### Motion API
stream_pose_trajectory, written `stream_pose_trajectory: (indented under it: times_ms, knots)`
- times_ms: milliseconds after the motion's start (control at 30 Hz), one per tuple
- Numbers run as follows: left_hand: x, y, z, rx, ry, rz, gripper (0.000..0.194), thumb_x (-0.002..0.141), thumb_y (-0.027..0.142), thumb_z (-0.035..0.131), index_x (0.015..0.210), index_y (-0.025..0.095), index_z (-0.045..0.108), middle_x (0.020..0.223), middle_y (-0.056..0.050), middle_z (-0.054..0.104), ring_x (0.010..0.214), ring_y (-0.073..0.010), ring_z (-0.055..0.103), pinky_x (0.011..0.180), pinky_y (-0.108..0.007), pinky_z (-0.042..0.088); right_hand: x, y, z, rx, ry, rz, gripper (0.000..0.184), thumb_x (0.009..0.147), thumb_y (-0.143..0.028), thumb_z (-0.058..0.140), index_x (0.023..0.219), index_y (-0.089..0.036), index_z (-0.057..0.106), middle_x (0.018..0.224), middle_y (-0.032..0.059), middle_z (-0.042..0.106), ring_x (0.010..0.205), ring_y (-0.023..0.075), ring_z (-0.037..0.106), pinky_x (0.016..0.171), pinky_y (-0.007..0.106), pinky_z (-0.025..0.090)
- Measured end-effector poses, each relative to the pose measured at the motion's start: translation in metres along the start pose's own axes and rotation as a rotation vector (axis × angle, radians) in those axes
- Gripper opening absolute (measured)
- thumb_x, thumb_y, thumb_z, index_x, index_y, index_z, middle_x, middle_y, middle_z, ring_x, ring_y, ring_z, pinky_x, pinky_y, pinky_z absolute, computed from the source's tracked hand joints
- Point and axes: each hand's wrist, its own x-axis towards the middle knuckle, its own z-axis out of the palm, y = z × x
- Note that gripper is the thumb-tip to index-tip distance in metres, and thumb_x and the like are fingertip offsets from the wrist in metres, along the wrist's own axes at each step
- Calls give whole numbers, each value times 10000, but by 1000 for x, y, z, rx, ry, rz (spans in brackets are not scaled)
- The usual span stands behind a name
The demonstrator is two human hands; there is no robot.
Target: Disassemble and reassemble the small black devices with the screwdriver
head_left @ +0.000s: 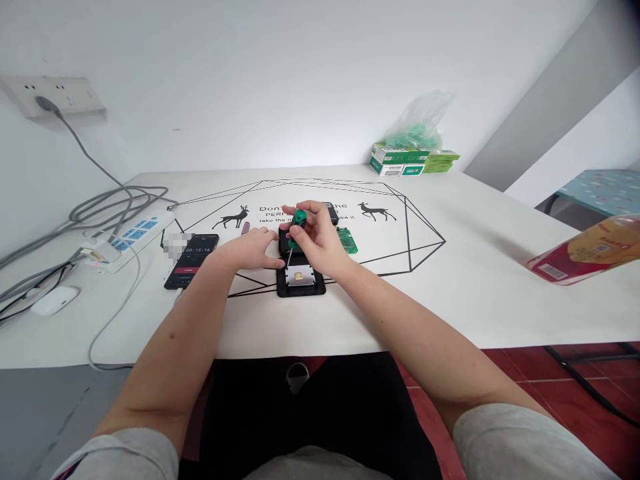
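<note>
My right hand (320, 237) is closed around the green and black handle of a screwdriver (299, 219). Its thin metal shaft slants down to the left side of a black device casing (301, 291). A silvery plate with a small gold square (299, 275) lies inside the casing. Thumb and fingers of my left hand (255, 249) hold the casing at its left edge. Just right of my right hand lies a green circuit board (347, 241), partly covered. Behind that hand a black object (330, 212) is partly hidden.
At left are a phone (193, 261) showing a timer, a power strip (135, 237), tangled cables (113, 200) and a white rounded case (55, 300). Green and white boxes (400, 159) bear a plastic bag (420, 130) by the wall. A bottle (585, 253) stands at right.
</note>
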Motion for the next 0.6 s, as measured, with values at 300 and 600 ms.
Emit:
stream_pose_trajectory:
  times_ms: [300, 600]
  knots:
    - [-2, 4, -1, 99, -83, -46, 870, 885, 790, 625, 1522, 197, 615, 1514, -189, 654, 1567, -485, 406, 1130, -519, 499, 5, -3, -9, -377, 102, -235, 350, 1128, -301, 431, 1381, -338, 670, 1296, 100, 602, 1293, 265, 608, 1103, 551, 585]
    - [4, -3, 7, 82, -100, -70, 860, 885, 820, 639, 1511, 230, 638, 1547, -194, 634, 1600, -518, 343, 1200, -610, 438, 6, -6, -7, -183, 104, -114, 276, 1119, -377, 475, 1305, -294, 662, 1233, 76, 686, 1103, 230, 666, 1020, 485, 616]
